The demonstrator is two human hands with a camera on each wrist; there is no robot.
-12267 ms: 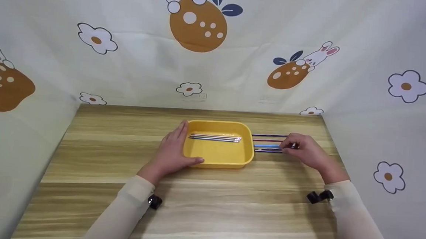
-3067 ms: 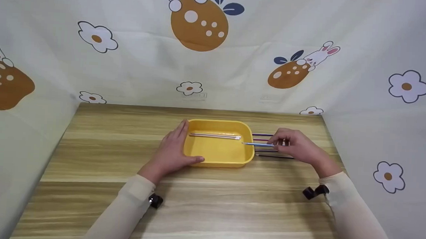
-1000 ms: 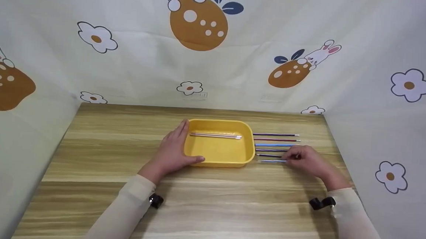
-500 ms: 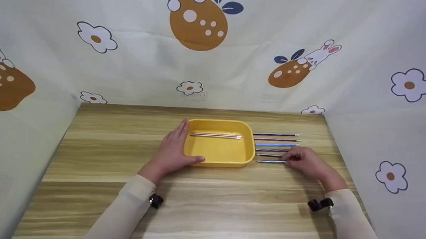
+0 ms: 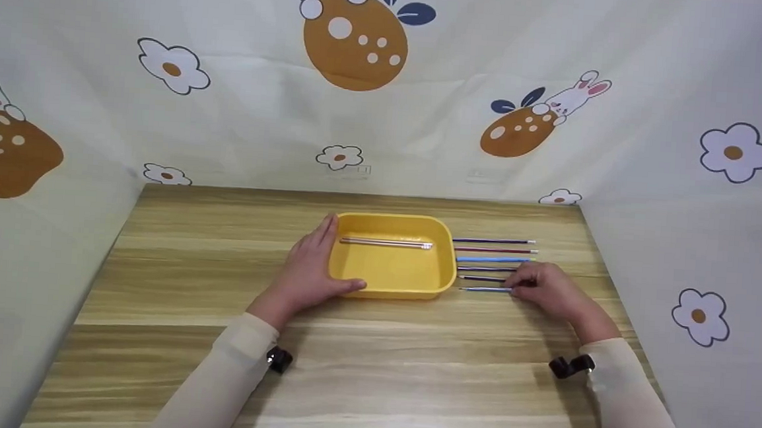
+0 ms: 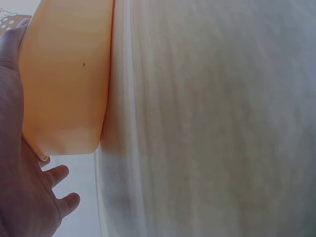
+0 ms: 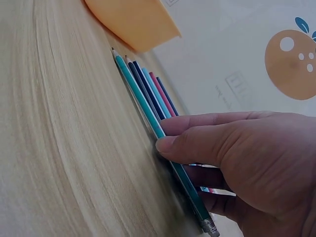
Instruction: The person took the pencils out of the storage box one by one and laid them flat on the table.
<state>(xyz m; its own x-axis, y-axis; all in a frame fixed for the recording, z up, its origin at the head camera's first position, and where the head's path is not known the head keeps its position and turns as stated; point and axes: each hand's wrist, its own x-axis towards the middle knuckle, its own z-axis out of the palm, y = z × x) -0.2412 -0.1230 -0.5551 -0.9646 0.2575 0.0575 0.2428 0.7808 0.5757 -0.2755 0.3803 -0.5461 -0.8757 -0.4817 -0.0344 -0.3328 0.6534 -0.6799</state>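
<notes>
A yellow rectangular box point(image 5: 391, 267) stands near the middle of the table, holding a few thin pencils point(image 5: 386, 243) along its far side. My left hand point(image 5: 308, 262) rests against its left end, fingers straight along the wall and thumb over the near rim. To the right of the box, several pencils point(image 5: 494, 250) lie side by side in a row. My right hand point(image 5: 545, 290) pinches a teal-blue pencil point(image 7: 140, 98) between thumb and finger, at the near edge of that row. Its sharpened tip points toward the box, and the eraser end sticks out below the hand.
The wood-grain table point(image 5: 371, 372) extends on both sides of the box and toward me. A pale curtain point(image 5: 241, 126) printed with rabbits and flowers rises behind the table and at both sides. A small black camera point(image 5: 571, 366) sits on the right wrist.
The right hand has carried the blue pencil from over the box's right rim to the row's near edge. The box holds fewer pencils than at first. The left hand has stayed put.
</notes>
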